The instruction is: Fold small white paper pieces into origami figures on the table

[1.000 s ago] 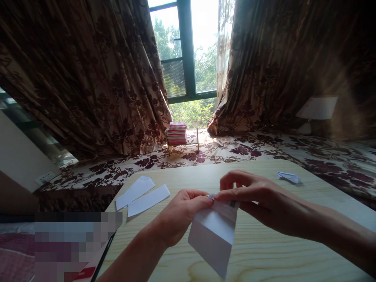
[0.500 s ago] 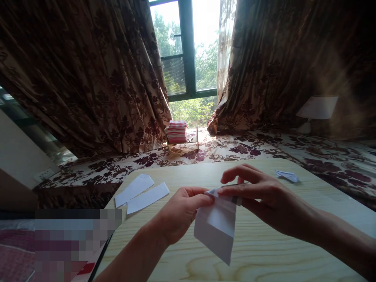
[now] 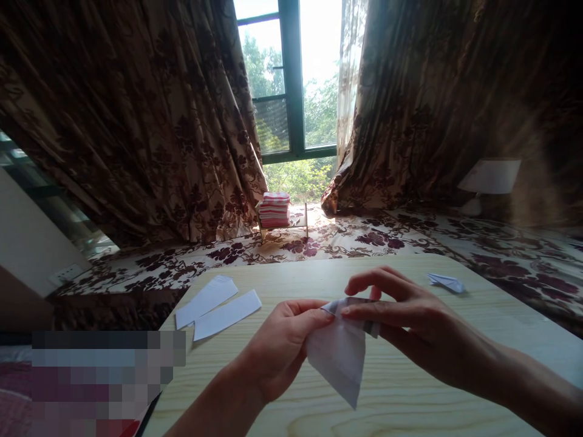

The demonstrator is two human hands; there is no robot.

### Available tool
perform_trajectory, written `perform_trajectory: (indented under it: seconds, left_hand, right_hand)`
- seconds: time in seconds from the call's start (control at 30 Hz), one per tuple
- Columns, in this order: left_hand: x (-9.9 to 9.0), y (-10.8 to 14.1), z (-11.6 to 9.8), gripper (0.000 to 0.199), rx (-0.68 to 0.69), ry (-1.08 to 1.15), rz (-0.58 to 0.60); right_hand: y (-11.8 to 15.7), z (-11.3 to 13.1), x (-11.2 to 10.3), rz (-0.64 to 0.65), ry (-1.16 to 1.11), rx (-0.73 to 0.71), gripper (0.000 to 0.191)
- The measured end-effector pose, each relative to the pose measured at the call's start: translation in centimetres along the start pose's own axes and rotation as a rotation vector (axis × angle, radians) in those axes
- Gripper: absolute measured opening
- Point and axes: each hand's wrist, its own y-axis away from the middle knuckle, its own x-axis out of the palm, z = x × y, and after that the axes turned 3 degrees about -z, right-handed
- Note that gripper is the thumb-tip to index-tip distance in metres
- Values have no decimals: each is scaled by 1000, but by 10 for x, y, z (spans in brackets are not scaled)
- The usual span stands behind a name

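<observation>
A partly folded sheet of white paper is held up over the light wooden table, its pointed lower end hanging down. My left hand pinches the paper's upper left edge between thumb and fingers. At the upper right, my right hand grips the folded top, thumb and fingers on either side and the index finger raised and bent. Part of the fold is hidden behind the right fingers.
Two white paper strips lie at the table's left. A small folded paper piece rests at the far right. Behind the table, a little rack holds folded striped cloths; a lamp stands right of the window.
The view has tilted up slightly, so the table sits lower. Both hands keep their grip, and the paper's hanging part has turned a little, its lower crease less distinct.
</observation>
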Motion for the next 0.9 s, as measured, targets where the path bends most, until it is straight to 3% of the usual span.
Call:
perform_trajectory:
  seconds: [0.4,0.73,0.9]
  left_hand:
    - [6,2,0,28,73,-35,-61]
    - [5,4,-1,22,52,3,20]
    - [5,0,3,28,105,-62,-95]
  right_hand:
    - [4,-3,1,1,26,-67,40]
    - [2,-3,1,1,165,-119,34]
    - [3,-3,-3,8,129,-91,36]
